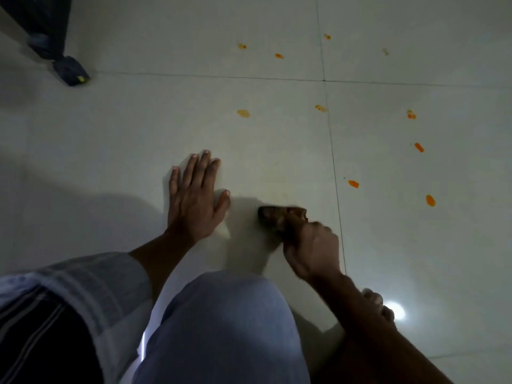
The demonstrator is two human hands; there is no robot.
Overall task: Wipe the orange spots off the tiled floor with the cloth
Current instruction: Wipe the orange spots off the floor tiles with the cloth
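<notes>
The cloth (279, 217), dark and bunched, is clenched in the right hand (313, 250) and pressed to the floor (138, 120) near the middle seam, while the left hand (194, 200) is laid flat, fingers straight, as a brace. The spots (353, 184) lie unwiped across the seam toward the far right; the cloth is best swept outward under firm pressure, nearest spot first.

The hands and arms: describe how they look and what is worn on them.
Both hands are bare: no gloves, rings or watch show on the left hand or the right hand. The left forearm comes out of a pale, faintly checked sleeve rolled or pushed up near the elbow. The right forearm is bare as far as the frame shows; it is slightly blurred.
</notes>
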